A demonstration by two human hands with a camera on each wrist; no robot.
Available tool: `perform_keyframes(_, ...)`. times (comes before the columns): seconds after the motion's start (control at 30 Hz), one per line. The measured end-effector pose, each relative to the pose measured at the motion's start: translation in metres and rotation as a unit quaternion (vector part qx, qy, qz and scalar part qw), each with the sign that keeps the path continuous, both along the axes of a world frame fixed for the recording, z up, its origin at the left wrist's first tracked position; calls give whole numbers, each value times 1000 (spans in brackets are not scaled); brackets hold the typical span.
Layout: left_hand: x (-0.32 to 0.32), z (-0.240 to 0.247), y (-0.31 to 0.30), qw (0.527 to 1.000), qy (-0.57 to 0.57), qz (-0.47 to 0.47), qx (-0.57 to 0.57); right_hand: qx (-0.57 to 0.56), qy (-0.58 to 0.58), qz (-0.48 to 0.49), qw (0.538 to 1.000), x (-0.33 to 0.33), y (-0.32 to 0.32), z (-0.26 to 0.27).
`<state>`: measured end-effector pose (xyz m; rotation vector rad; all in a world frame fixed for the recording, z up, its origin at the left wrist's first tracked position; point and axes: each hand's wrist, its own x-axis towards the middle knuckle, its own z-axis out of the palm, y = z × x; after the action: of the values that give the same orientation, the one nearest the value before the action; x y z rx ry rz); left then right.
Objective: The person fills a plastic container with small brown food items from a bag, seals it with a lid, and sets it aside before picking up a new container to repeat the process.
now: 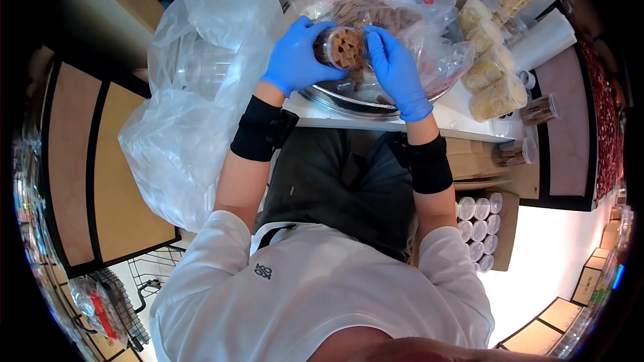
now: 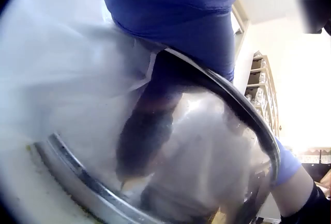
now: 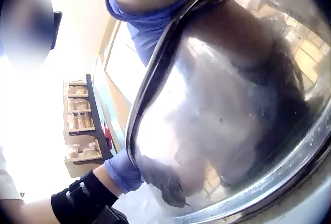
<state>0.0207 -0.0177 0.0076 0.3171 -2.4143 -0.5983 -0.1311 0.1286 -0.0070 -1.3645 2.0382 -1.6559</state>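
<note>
My left hand (image 1: 294, 59), in a blue glove, grips a clear round jar (image 1: 346, 49) tilted with its open mouth towards me. Short brown sticks fill the jar. At its right side is my right hand (image 1: 398, 75), also gloved, fingertips right by the rim; I cannot tell whether they pinch anything. Both hands are over a wide steel bowl (image 1: 355, 108) lined with clear plastic, where more brown sticks (image 1: 376, 15) lie in a heap. In the wrist views the shiny bowl wall (image 3: 227, 115) hides the fingers and the jar.
A big translucent bag (image 1: 181, 161) with empty clear jars stands at the left. Several filled jars (image 1: 496, 97) of pale pieces line the table's right side, near a white roll (image 1: 547, 37). Lidded jars (image 1: 479, 228) sit in a cardboard box below right.
</note>
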Motion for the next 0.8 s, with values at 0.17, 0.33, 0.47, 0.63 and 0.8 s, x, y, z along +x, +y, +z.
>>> perform_keyframes(0.17, 5, -1, 3, 988, 123, 71, 66, -24, 46, 4, 999, 5, 1, -1)
perform_keyframes(0.33, 4, -3, 4, 983, 159, 75, 52, -24, 47, 11, 999, 6, 3, 3)
perform_keyframes(0.47, 2, 1, -10, 992, 74, 66, 72, 34, 82, 67, 994, 4, 4, -3)
perform_keyframes(0.63, 2, -4, -10, 992, 105, 68, 7, 11, 93, 50, 994, 7, 3, -1)
perform_keyframes(0.8, 8, 4, 3, 922, 310, 51, 227, -45, 58, 22, 997, 10, 4, 5)
